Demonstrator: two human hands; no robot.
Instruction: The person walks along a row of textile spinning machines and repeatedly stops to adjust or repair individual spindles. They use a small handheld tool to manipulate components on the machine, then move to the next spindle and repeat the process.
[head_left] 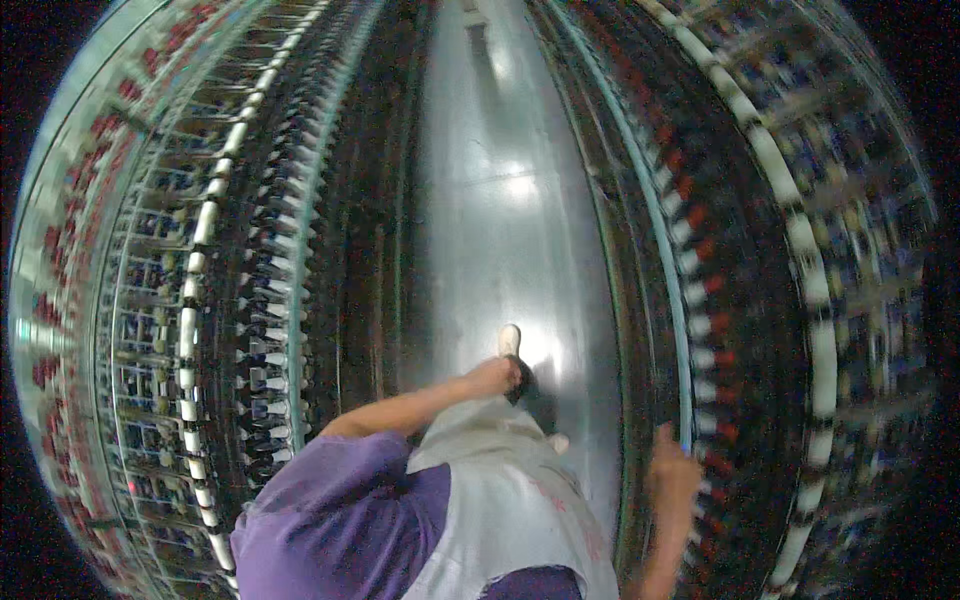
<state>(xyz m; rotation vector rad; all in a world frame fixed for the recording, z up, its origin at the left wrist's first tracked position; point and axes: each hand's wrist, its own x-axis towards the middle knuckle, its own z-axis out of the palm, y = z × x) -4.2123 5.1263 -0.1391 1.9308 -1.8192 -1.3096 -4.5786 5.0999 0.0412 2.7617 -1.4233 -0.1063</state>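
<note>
My left hand (pixel 494 377) is in front of my body over the aisle, its fingers curled closed. A dark patch (pixel 520 380) shows right beside those fingers. Whether it is something held or my trouser leg behind them, I cannot make out. Over at the right, my right hand (pixel 675 472) is raised next to the pale blue rail (pixel 684 372) of a long machine. Motion smears its fingers, and no held thing can be made out. Beyond that rail runs a row of white and red bobbins (pixel 704 354).
Long machines line both sides of a shiny grey floor (pixel 510 230). The left one carries a row of pale bobbins (pixel 272 350) and a segmented white roller (pixel 190 330). Another white roller (pixel 822 350) runs along the right. My light shoe (pixel 510 340) is on the floor ahead.
</note>
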